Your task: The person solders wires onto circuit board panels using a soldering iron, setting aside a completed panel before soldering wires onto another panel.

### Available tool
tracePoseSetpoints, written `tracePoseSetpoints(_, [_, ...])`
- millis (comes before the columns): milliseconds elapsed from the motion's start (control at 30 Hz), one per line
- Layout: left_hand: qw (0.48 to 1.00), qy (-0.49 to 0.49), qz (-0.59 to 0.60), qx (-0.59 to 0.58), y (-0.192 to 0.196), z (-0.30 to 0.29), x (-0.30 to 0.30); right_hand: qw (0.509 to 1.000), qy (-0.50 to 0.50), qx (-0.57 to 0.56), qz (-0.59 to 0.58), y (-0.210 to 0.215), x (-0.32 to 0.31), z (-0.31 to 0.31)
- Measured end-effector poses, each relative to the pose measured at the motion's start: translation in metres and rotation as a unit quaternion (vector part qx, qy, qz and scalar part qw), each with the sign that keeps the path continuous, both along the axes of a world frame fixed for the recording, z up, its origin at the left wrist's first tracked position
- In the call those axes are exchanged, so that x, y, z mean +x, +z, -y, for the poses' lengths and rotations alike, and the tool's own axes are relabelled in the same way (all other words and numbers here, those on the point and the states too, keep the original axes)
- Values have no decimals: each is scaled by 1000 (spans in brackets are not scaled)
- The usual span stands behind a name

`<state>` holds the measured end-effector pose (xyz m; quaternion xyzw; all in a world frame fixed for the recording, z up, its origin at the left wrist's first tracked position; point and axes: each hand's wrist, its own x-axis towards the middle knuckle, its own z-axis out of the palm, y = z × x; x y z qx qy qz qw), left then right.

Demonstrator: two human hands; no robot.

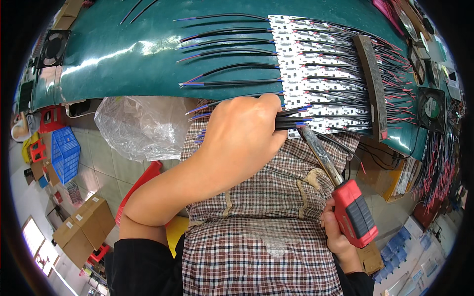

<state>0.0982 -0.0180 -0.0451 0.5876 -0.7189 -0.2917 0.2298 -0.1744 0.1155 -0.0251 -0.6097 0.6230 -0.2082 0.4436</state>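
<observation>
My left hand [242, 130] is closed around several black-sheathed wires [291, 120], their blue and red stripped ends poking out past my fingers toward the right. It rests over the near left edge of a white circuit board panel [291, 64] lying on the green table. In my right hand [335, 237] is a soldering iron [353, 212] with a red and black handle. Its tip touches or nearly touches the wire ends at the panel's near edge; which of the two I cannot tell. Rows of black wires [232, 52] run out from the panel's left side.
A dark metal bar [370, 86] lies across the wires on the panel's right. Small fans [431, 109] stand at both table ends. A clear plastic bag [140, 128] hangs at the near edge of the table [113, 49]. A blue crate [65, 153] and cardboard boxes [84, 229] are on the floor.
</observation>
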Motion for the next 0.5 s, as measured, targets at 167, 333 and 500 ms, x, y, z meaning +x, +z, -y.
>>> tracePoseSetpoints(167, [1000,-15,-1,-4,0,5,4,999,16,32,-7,0,-6,-3])
tracePoseSetpoints(333, [1000,-22,-1,8,1,10,5,998,-25,57,2,-1,-2,-5])
tracePoseSetpoints(500, [1000,-15,7,24,3,6,2,998,-20,67,5,0,-3,-3])
